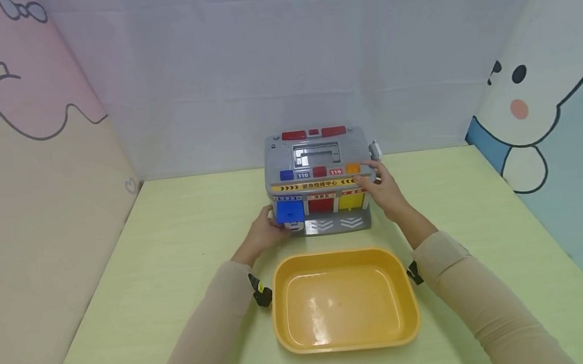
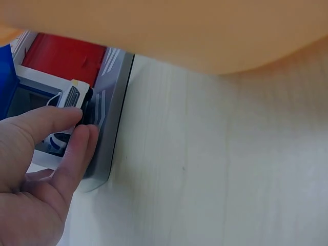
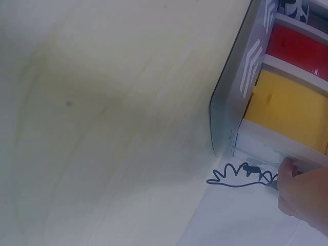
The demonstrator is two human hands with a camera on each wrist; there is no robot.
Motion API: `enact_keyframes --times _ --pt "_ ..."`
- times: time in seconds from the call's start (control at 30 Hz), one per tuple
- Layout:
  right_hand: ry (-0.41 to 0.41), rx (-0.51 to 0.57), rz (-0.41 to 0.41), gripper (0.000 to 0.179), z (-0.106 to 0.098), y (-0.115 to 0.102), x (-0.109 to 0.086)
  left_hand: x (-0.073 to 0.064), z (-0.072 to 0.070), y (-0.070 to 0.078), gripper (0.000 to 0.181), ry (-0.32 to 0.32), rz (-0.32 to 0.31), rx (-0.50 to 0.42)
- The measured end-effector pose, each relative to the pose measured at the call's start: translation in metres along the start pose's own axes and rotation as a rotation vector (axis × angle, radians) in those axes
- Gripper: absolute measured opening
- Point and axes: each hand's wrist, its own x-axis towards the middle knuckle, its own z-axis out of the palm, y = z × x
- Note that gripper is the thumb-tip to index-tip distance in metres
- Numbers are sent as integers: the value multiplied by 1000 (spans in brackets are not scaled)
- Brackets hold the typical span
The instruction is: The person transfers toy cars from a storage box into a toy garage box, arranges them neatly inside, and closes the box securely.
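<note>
A grey toy garage (image 1: 279,160), with a blue, a red and a yellow door, stands near the back of the table. Its blue door (image 1: 290,210) is swung up. Just under that door, my left hand (image 1: 264,231) pinches a small white toy car (image 2: 73,97) between thumb and fingers, at the doorway on the garage's front ramp (image 2: 117,102). My right hand (image 1: 386,191) holds the garage by its right front roof corner, beside the orange button (image 1: 353,168). The red door (image 1: 321,205) and the yellow door (image 1: 351,201) are down.
Between my forearms and in front of the garage lies a yellow tray (image 1: 349,345). A white piece (image 1: 375,150) sticks out from the garage's right side. Behind the pale green table (image 1: 190,227) rises a white cloth wall (image 1: 219,83), with printed panels left and right.
</note>
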Motion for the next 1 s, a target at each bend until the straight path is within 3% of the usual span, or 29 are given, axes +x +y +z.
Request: enact_keyframes --times 0.2,0.43,0.73,1.0 --pt "-8 1 2 59 1 0 -2 6 0 0 69 29 -14 25" --pt "3 -13 -7 58 0 0 -2 13 1 2 46 58 -52 -36" --pt "-1 1 -1 59 0 -2 -3 11 0 0 44 58 -69 -61" --pt "0 -13 -2 59 0 -1 -2 6 -7 -4 37 64 -27 -66"
